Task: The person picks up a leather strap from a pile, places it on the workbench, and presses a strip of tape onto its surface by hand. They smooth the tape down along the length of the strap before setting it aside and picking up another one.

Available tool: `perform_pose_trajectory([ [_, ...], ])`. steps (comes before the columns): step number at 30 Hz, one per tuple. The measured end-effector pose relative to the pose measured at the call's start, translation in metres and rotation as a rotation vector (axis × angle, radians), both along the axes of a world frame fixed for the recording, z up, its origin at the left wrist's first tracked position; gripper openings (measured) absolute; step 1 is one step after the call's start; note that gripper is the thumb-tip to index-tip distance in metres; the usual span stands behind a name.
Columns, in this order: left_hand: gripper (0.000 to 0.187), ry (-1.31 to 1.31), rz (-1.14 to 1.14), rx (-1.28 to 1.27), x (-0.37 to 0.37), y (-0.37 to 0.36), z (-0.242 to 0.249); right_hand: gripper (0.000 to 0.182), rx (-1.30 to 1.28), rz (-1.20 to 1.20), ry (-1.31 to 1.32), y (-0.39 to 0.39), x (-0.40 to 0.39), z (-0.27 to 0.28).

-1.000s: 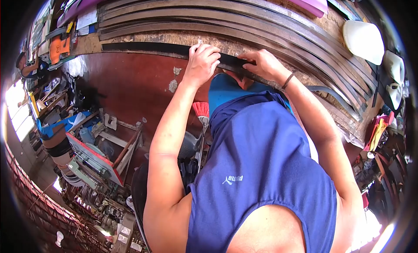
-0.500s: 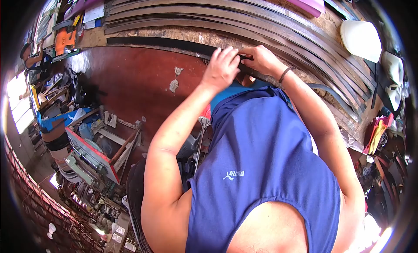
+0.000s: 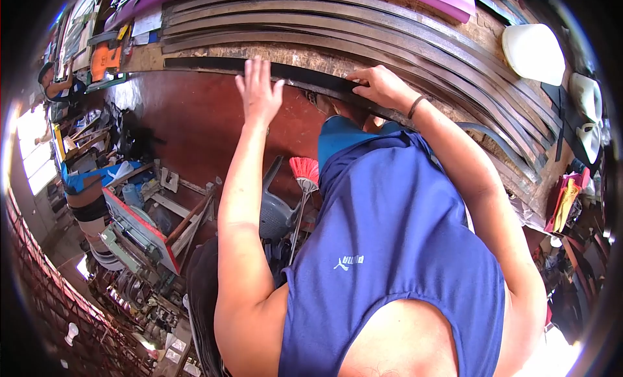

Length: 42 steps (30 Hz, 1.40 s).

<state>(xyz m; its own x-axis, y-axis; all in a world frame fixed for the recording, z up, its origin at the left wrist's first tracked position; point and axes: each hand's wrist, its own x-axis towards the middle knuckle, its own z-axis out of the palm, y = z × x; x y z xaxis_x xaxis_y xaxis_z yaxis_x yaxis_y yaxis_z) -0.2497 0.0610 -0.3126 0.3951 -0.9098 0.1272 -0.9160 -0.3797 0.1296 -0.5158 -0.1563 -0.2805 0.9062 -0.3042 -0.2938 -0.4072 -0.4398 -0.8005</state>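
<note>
Along the near edge of the workbench [image 3: 214, 50] lies a long black strip [image 3: 300, 74]. My left hand [image 3: 259, 91] rests on it left of the middle, fingers spread and extended. My right hand [image 3: 386, 88] is farther right, its thumb and fingers closed at the strip's far edge; whatever lies between the fingertips is too small to make out. Behind the black strip, several long brown strips [image 3: 272, 20] with dark edges run side by side along the bench.
A white plastic container [image 3: 533, 54] stands at the bench's right. Purple rolled material [image 3: 441, 2] lies at the back. Below are a red broom [image 3: 304, 170] and a grey chair [image 3: 278, 211]. Another person [image 3: 58, 84] is at the far left.
My left hand has slid left along the black strip, away from my right hand, and its fingers have spread. My right hand has barely moved.
</note>
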Motion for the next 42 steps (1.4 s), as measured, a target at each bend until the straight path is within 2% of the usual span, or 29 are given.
perform_pose_trajectory([
  [2, 0.047, 0.111, -0.224, -0.011, -0.023, -0.023, 0.022, 0.039, 0.019, 0.033, -0.002, 0.0, 0.006, 0.004],
  [3, 0.033, 0.176, -0.334, -0.066, -0.035, -0.034, 0.027, 0.038, 0.037, 0.041, -0.006, 0.0, 0.011, 0.004],
  [6, 0.026, 0.292, -0.482, -0.069, -0.054, -0.053, 0.02, 0.037, 0.061, 0.062, -0.04, -0.001, 0.026, 0.0],
  [13, 0.021, 0.326, -0.565, -0.041, -0.044, -0.064, 0.02, 0.044, 0.078, 0.063, -0.006, -0.001, 0.03, 0.007],
  [20, 0.019, 0.349, -0.588, -0.099, -0.04, -0.064, 0.018, 0.054, 0.109, 0.066, 0.11, -0.013, -0.016, 0.038],
  [25, 0.018, 0.345, -0.586, -0.099, -0.039, -0.063, 0.016, 0.045, 0.142, 0.058, 0.14, -0.018, -0.039, 0.036],
  [42, 0.019, 0.363, -0.645, -0.086, -0.068, -0.074, 0.015, 0.043, 0.111, 0.048, 0.057, -0.016, -0.047, 0.01],
])
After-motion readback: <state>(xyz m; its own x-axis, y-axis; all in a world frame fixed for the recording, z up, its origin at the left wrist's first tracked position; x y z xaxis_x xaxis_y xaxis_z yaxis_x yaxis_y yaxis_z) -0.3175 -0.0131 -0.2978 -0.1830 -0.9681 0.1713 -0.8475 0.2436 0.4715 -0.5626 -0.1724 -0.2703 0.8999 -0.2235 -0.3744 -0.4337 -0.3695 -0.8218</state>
